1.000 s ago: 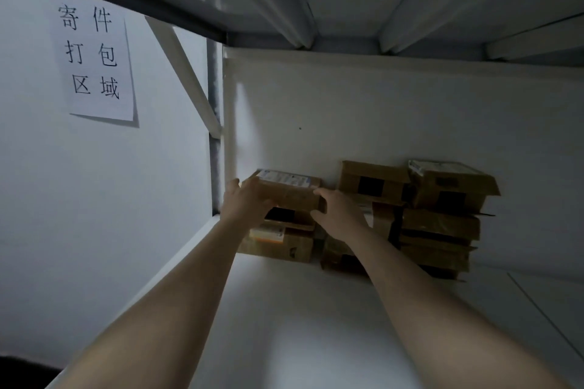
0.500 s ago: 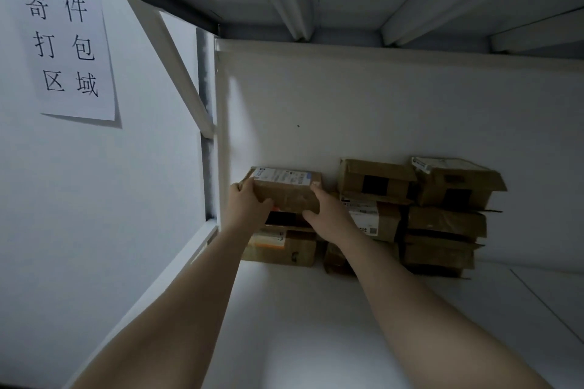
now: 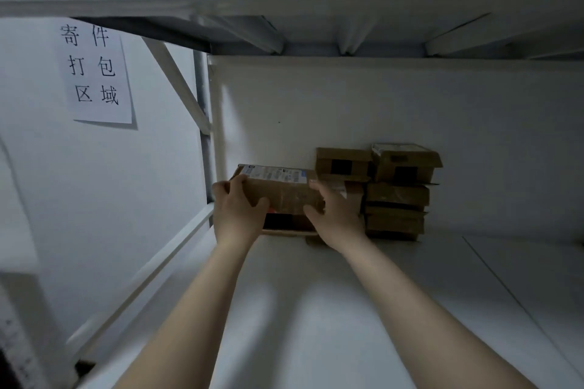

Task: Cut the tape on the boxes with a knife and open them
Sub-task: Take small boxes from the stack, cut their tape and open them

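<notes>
A person's left hand [image 3: 240, 215] and right hand [image 3: 335, 218] are gripping opposite ends of a labelled cardboard box [image 3: 284, 193] at the back of a white shelf [image 3: 316, 309], beside stacked parcels [image 3: 398, 193], apparently to bring it forward for cutting.

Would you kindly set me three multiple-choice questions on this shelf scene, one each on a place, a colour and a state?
1. Where does the paper sign hang? A on the wall left of the shelf board; B on a stacked box; C on the floor.
2. What colour is the shelf board? A red; B white; C black.
3. How is the labelled box held? A by one hand; B untouched; C by both hands.
Answers: A, it hangs on the wall; B, the board shows white; C, left hand and right hand grip its ends.
</notes>
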